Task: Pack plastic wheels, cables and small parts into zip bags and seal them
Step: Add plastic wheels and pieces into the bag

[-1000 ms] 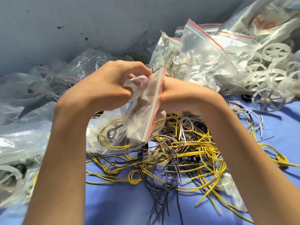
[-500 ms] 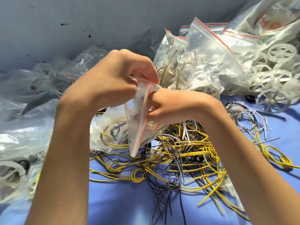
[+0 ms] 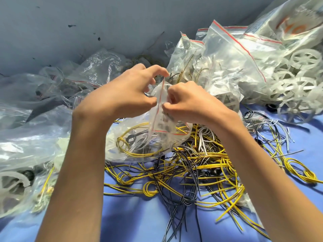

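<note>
Above the tangle of loose cables, centre of view, a small zip bag is held clear of the blue table with its mouth turned on edge, so that the red strip below the opening runs nearly upright between the two hands. The left hand pinches the upper end of the mouth between curled finger and thumb; the right hand pinches the same edge lower down, fingers curled on the plastic. Dark small parts show through the film, so the bag appears loaded; whether the closure is yet pressed together cannot be told. The step in hand is judged to be sealing. The next move calls for the two lips to be aligned and squeezed along the whole mouth, with no film or part caught between them. A second bag holding a yellow coil lies just beneath, filled bags are heaped at right against the wall, and unpacked white wheels lie beyond them, so much packing is judged to remain.
</note>
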